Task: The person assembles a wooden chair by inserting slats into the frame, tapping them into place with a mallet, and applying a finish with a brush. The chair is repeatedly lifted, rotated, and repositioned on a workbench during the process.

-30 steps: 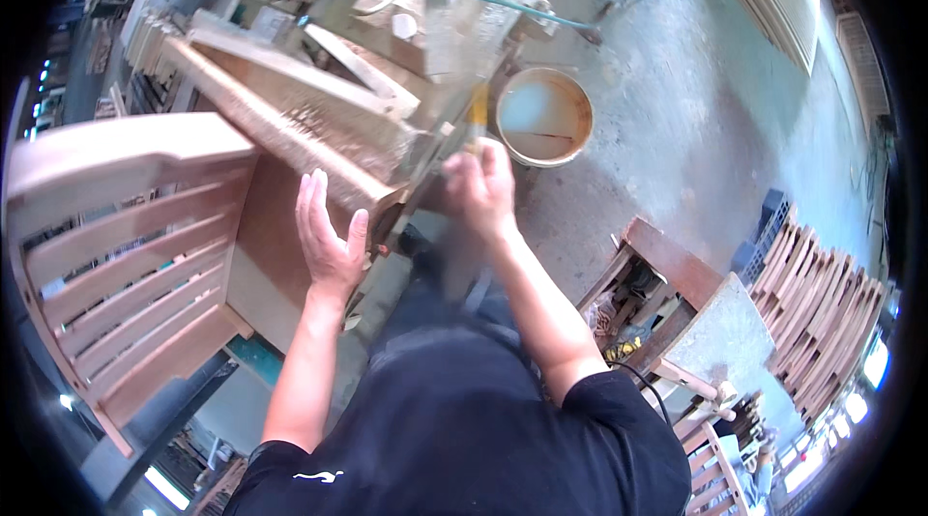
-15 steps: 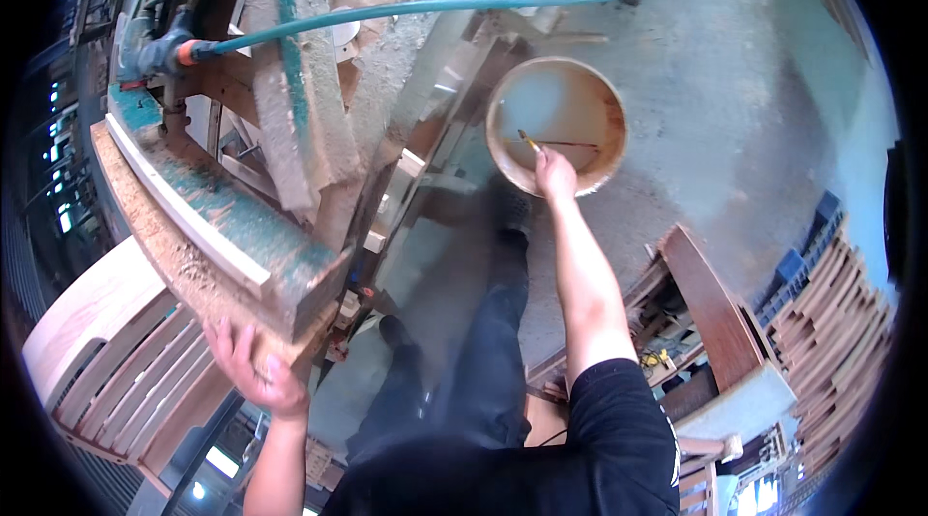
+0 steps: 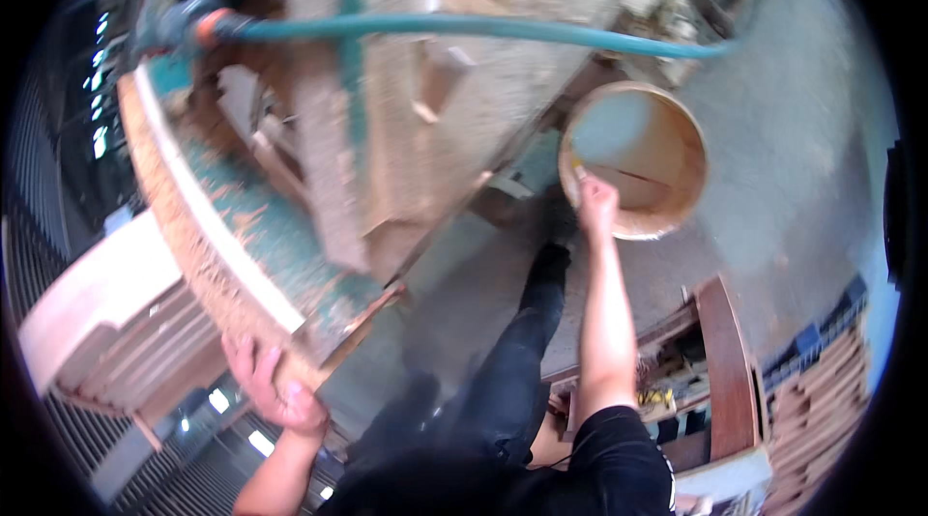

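My right hand (image 3: 599, 204) is closed round a slim brush (image 3: 579, 168) at the near left rim of a round, wide-mouthed bucket (image 3: 703, 160). The brush tip points into the bucket, its detail smeared. Pale liquid (image 3: 619, 129) fills the bucket's inside, with a thin dark line crossing it. My left hand (image 3: 275, 388) rests at the near end of a thick curved wooden board (image 3: 198, 260), fingers spread against its edge and thumb apart. A white strip (image 3: 208, 202) runs along the board's inner side, beside a worn green surface (image 3: 246, 216).
A teal hose (image 3: 464, 25) stretches across the top from an orange-collared fitting (image 3: 211, 28). Rough, crusted beams (image 3: 416, 158) slant through the machine. Slatted wooden furniture (image 3: 121, 361) stands at left. A brown panel (image 3: 727, 371) and stacked wood strips (image 3: 822, 410) lie at lower right.
The view has turned, so bucket, machine and board sit farther right and lower. My right hand stays at the bucket rim with the brush, and my left hand stays at the board's end.
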